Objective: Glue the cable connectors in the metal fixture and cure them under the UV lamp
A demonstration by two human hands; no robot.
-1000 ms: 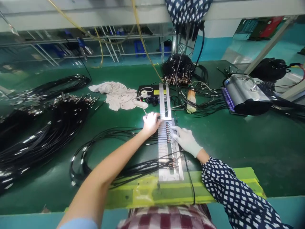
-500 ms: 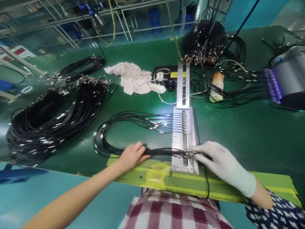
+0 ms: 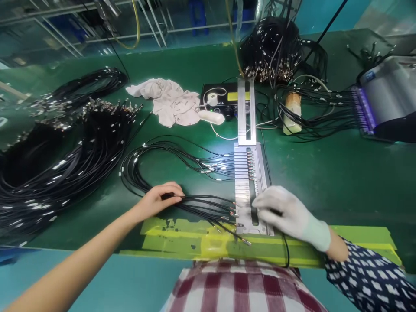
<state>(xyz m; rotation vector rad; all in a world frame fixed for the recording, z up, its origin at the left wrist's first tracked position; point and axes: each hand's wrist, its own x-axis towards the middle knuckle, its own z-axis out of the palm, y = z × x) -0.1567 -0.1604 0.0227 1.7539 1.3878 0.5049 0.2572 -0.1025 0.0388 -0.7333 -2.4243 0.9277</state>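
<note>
My left hand (image 3: 162,197), bare, is closed around a bundle of thin black cables (image 3: 204,204). Their free ends, tipped with small metal connectors, fan out towards the lower part of a slotted metal fixture (image 3: 242,195). The same cables loop round to the left, and their other ends lie side by side in the upper grooves of that fixture. My right hand (image 3: 281,212), in a white glove, hovers at the fixture's lower right edge. Its thumb and fingers are apart and slightly blurred, and no cable shows between them.
A large pile of black cables (image 3: 81,160) lies left, another heap (image 3: 273,47) at the back. A pale cloth (image 3: 175,104) and a black control box (image 3: 227,95) sit behind the fixture. On the right, cables run into a grey machine (image 3: 390,95). Yellow-green tape (image 3: 182,240) lines the front edge.
My right hand has let go of the cable ends, which now spread apart. My left hand has moved left and slightly up along the bundle. The view has shifted a little.
</note>
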